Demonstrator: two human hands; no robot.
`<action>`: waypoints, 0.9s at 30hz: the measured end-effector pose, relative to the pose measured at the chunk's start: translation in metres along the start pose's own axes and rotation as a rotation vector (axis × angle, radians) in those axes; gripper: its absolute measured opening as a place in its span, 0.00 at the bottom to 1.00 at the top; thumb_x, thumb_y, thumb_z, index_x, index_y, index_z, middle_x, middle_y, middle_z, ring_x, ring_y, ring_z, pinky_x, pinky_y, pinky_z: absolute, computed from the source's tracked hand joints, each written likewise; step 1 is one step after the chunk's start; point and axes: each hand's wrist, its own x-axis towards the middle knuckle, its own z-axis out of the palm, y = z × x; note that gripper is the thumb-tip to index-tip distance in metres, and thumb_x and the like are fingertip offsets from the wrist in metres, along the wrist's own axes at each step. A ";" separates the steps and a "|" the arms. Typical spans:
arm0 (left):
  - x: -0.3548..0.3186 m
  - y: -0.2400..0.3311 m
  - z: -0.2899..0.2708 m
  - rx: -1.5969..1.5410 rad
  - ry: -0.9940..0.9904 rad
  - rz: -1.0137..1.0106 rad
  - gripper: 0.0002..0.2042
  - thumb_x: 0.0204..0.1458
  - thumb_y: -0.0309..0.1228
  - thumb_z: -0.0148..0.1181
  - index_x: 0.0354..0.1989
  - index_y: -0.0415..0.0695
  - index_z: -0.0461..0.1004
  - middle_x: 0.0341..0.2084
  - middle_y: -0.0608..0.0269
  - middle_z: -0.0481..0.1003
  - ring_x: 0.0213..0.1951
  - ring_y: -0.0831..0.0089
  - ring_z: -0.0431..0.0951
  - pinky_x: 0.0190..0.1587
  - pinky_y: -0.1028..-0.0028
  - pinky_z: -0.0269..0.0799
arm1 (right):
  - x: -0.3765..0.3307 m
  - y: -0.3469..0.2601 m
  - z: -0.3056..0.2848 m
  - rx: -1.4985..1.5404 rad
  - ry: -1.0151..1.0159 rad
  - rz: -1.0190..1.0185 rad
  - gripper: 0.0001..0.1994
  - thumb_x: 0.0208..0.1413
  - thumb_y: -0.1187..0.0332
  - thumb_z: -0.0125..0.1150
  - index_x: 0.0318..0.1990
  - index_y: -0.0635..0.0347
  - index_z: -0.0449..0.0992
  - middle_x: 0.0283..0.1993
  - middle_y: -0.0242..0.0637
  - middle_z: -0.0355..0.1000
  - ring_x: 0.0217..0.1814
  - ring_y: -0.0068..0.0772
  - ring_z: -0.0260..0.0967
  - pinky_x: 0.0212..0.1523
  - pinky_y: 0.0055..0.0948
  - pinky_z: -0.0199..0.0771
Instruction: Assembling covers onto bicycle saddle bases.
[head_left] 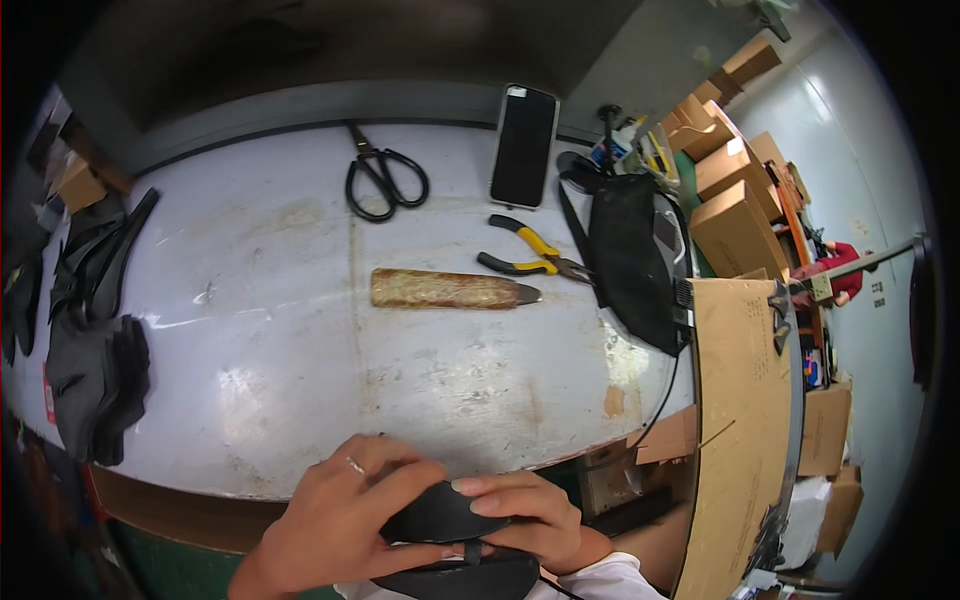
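At the table's near edge, both hands are closed on a black, smooth, curved piece (pixel 445 518), perhaps leather or a shoe part. My left hand (pixel 345 515), with a ring on one finger, grips its left side, thumb along the lower edge. My right hand (pixel 535 515) presses its fingertips over the upper right side. More black material with a narrow strap shows below, partly cut off by the frame. Beyond the hands lies a short blade with a wrapped brown handle (pixel 440 290), its dark tip pointing right. Yellow-and-black pliers (pixel 537 241) rest farther back.
Black-handled scissors (pixel 368 155) and a phone (pixel 525 148) lie at the back of the white table (pixel 250 330). A black bag (pixel 635 265) sits right, with a cable trailing down. Stacked black cut pieces (pixel 100 385) occupy the left. Cardboard (pixel 740 400) stands right; a person in red (pixel 840 265) is far off.
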 end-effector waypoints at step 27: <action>-0.013 0.012 0.015 0.340 0.284 0.369 0.18 0.48 0.43 0.63 0.44 0.45 0.79 0.30 0.64 0.68 0.26 0.70 0.68 0.22 0.75 0.65 | 0.005 0.016 -0.004 -0.018 -0.048 -0.014 0.19 0.41 0.60 0.77 0.35 0.59 0.75 0.50 0.42 0.67 0.54 0.49 0.67 0.51 0.46 0.69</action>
